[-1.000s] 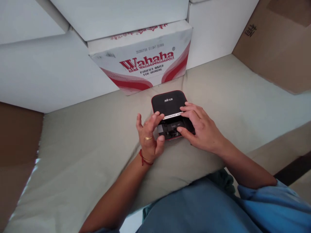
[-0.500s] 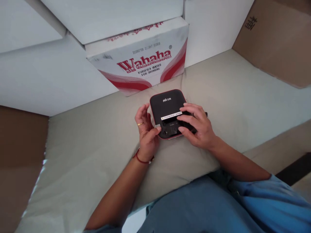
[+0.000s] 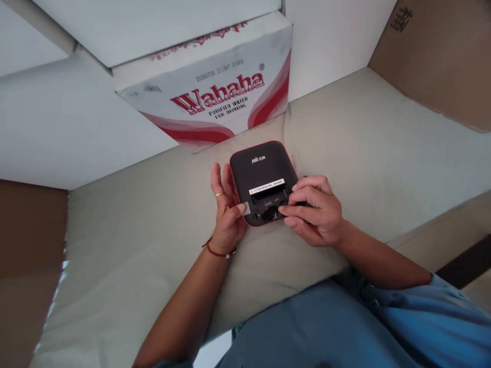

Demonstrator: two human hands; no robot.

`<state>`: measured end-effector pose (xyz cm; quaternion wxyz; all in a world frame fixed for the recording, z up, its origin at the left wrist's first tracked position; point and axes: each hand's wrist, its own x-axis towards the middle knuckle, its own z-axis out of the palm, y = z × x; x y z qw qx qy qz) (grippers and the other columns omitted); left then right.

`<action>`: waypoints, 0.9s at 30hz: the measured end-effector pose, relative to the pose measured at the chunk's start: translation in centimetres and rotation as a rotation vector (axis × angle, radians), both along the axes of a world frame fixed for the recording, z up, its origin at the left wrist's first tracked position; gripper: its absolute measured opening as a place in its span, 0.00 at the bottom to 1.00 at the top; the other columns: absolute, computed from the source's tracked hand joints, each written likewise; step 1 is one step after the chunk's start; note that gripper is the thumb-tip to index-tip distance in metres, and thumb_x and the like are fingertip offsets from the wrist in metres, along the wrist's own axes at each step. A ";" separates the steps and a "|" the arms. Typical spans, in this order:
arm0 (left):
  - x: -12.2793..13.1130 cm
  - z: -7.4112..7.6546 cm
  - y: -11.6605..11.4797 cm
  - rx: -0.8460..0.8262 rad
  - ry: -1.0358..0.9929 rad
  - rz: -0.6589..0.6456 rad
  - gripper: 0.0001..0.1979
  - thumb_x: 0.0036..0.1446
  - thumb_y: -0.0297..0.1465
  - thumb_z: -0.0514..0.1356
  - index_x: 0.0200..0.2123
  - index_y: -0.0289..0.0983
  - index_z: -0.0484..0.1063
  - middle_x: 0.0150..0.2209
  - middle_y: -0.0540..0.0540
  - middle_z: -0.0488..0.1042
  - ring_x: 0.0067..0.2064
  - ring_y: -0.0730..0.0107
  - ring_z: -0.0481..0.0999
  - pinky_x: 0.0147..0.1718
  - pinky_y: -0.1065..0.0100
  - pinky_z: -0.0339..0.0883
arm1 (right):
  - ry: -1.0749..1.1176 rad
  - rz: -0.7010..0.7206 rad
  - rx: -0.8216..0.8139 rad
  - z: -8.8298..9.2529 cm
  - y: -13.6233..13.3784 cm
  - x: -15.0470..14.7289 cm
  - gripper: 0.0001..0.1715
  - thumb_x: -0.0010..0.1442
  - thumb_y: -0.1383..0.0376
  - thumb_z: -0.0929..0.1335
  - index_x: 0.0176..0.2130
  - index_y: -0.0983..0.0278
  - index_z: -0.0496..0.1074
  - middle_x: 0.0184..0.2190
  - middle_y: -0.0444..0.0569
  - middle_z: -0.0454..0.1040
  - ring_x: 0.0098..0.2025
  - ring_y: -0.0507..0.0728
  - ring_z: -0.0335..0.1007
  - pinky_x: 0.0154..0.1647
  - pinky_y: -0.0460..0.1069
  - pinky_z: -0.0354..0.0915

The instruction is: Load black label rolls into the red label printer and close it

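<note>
A flat, square black device (image 3: 256, 171) with a red edge lies on the cloth. Near its front is a sunken recess, with a white warning strip (image 3: 267, 186) along the slot. My left hand (image 3: 227, 209) holds the left edge, its thumb on a grey tab at the corner and its other fingers stretched along the side. At the recess's right end, my right hand (image 3: 316, 212) has its fingers drawn together in a pinch. A dark bit shows between those fingers, too hidden to name. The right fingers cover the device's front right corner.
Behind the device stands a white and red water carton (image 3: 222, 97) among plain white boxes. Brown cardboard boxes stand at the left (image 3: 30, 245) and right (image 3: 441, 61). The surface is covered in beige cloth (image 3: 134, 230).
My right hand has gone from spread fingers over the device to a pinch at the recess, lower down. More of the recess shows. The view has shifted slightly.
</note>
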<state>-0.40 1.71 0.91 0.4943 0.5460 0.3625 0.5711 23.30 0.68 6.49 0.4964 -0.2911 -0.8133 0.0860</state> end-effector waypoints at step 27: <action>0.5 -2.4 1.3 0.036 -0.197 -0.032 0.45 0.56 0.52 0.73 0.74 0.58 0.60 0.78 0.50 0.59 0.80 0.48 0.56 0.78 0.48 0.53 | -1.096 -0.262 -0.478 7.0 8.9 -7.2 0.20 0.71 0.71 0.63 0.50 0.66 0.84 0.48 0.65 0.86 0.49 0.68 0.84 0.43 0.55 0.70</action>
